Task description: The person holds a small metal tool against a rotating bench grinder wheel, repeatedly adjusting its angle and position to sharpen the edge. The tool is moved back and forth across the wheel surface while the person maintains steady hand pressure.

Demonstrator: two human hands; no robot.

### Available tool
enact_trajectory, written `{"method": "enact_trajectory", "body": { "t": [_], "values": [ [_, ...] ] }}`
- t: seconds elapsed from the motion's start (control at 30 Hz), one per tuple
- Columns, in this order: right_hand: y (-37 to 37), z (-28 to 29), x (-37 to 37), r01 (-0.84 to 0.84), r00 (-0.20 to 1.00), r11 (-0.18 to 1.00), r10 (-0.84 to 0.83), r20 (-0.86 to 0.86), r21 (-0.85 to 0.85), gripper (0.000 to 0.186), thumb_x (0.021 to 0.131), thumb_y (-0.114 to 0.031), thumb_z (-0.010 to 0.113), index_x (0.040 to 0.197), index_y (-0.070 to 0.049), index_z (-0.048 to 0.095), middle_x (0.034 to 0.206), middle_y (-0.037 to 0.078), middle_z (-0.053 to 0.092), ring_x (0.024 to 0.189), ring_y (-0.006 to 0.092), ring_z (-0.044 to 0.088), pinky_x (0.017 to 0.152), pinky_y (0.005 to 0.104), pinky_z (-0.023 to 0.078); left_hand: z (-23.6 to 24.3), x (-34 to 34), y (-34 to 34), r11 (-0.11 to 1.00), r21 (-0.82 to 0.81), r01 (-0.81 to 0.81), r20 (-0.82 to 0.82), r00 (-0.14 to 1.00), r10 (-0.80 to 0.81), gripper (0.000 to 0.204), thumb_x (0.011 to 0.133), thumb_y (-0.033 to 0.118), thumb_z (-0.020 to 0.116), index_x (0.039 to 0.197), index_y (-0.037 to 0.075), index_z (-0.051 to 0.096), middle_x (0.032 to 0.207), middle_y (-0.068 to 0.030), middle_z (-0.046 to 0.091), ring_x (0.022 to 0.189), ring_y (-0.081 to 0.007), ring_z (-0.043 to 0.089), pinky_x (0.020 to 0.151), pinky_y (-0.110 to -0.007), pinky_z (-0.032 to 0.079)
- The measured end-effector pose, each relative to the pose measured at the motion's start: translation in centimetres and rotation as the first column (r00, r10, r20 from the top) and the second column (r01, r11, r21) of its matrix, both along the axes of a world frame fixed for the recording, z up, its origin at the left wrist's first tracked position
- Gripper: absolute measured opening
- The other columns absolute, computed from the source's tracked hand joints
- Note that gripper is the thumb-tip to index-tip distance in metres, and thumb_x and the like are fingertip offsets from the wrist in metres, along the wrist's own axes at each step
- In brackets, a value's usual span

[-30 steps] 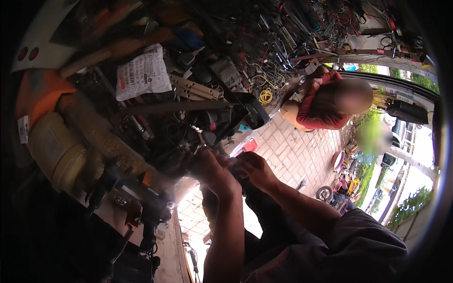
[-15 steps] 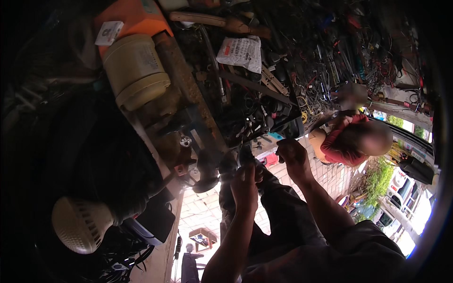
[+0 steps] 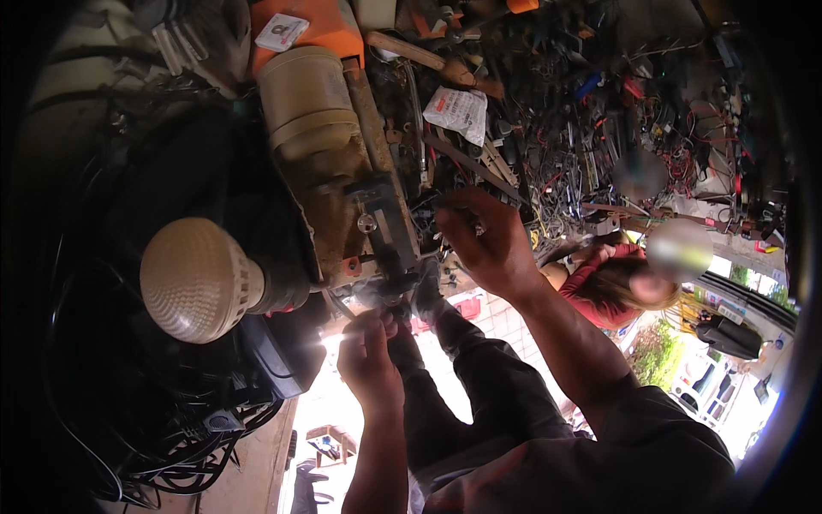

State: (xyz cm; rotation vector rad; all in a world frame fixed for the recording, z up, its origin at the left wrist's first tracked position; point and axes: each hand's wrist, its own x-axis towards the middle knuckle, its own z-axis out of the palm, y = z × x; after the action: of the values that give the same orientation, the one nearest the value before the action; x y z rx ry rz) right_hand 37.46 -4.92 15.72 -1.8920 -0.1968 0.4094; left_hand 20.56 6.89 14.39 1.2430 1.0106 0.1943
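My left hand [image 3: 370, 355] is closed in a pinch just in front of a machine with a beige cylindrical motor [image 3: 310, 94]. A thin piece seems to stick out at its fingertips, but glare and blur hide its kind. Close above those fingers is the machine's dark metal front part [image 3: 390, 231], with a small shiny round knob [image 3: 366, 224] on it. To the right, my right hand [image 3: 488, 244] is raised at the bench edge with its fingers curled inward. Whatever it may hold is hidden.
A white bulb [image 3: 193, 278] hangs close at the left, above a tangle of black cables [image 3: 205, 445]. A white plastic packet [image 3: 458, 111], a wooden handle [image 3: 407, 49] and many tools crowd the bench beyond. At the right sits a person in a red top [image 3: 604, 287].
My left hand has moved left to the front of the machine. My right hand has gone forward and left, over the bench edge. The whole view has shifted.
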Motion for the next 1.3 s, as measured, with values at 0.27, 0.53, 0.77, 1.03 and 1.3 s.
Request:
{"method": "enact_trajectory", "body": {
  "t": [0.27, 0.53, 0.77, 1.03, 1.3],
  "values": [
    [1.2, -0.3, 1.3, -0.019, 0.891, 0.987, 0.089, 0.445, -0.161, 0.013, 0.088, -0.007, 0.067, 0.098, 0.001, 0.065, 0.081, 0.014, 0.063, 0.066, 0.0257, 0.064, 0.058, 0.0341, 0.051, 0.5, 3.4, 1.0, 0.957, 0.289, 0.022, 0.165, 0.984, -0.072, 0.025, 0.102, 0.015, 0.053, 0.115, -0.004, 0.063, 0.112, -0.0121, 0.067, 0.102, -0.0175, 0.061, 0.097, -0.032, 0.046],
    [7.4, -1.4, 5.5, -0.1, 0.402, 0.937, 0.345, 0.848, -0.335, 0.024, 0.074, -0.029, 0.076, 0.074, -0.01, 0.062, 0.077, 0.004, 0.051, 0.071, 0.0235, 0.056, 0.061, 0.0379, 0.045, -2.4, 9.5, 4.0, 0.898, 0.25, 0.362, 0.025, 0.925, -0.38, 0.041, 0.1, 0.022, 0.052, 0.133, -0.002, 0.055, 0.128, -0.0175, 0.062, 0.117, -0.0248, 0.06, 0.098, -0.032, 0.045],
    [10.0, -3.5, 5.6, -0.05, 0.408, 0.968, 0.245, 0.879, -0.247, 0.027, 0.064, -0.026, 0.077, 0.062, -0.012, 0.054, 0.07, 0.004, 0.047, 0.062, 0.0241, 0.054, 0.055, 0.0381, 0.041, -2.9, 11.9, 4.6, 0.892, 0.278, 0.357, -0.114, 0.934, -0.338, 0.048, 0.093, 0.031, 0.063, 0.128, 0.0, 0.056, 0.111, -0.0193, 0.067, 0.1, -0.0247, 0.063, 0.085, -0.032, 0.046],
    [9.8, -4.9, 7.1, -0.237, 0.322, 0.938, 0.323, 0.89, -0.254, 0.022, 0.061, -0.023, 0.071, 0.06, -0.014, 0.05, 0.068, 0.001, 0.044, 0.059, 0.0199, 0.053, 0.054, 0.0344, 0.04, -5.2, 11.1, 5.1, 0.729, 0.465, 0.502, -0.256, 0.864, -0.433, 0.024, 0.092, 0.019, 0.058, 0.101, -0.002, 0.061, 0.092, -0.0271, 0.064, 0.085, -0.0438, 0.062, 0.069, -0.049, 0.046],
    [10.6, -4.0, 10.3, -0.795, 0.01, 0.533, 0.489, 0.872, -0.289, 0.018, 0.058, -0.024, 0.067, 0.058, -0.012, 0.053, 0.07, 0.001, 0.049, 0.069, 0.0189, 0.055, 0.068, 0.0339, 0.046, -6.2, 10.5, 4.3, 0.772, 0.508, 0.383, -0.183, 0.923, -0.338, 0.025, 0.086, 0.017, 0.064, 0.103, -0.001, 0.06, 0.099, -0.0197, 0.065, 0.091, -0.0343, 0.064, 0.075, -0.042, 0.05]
  ]
}}
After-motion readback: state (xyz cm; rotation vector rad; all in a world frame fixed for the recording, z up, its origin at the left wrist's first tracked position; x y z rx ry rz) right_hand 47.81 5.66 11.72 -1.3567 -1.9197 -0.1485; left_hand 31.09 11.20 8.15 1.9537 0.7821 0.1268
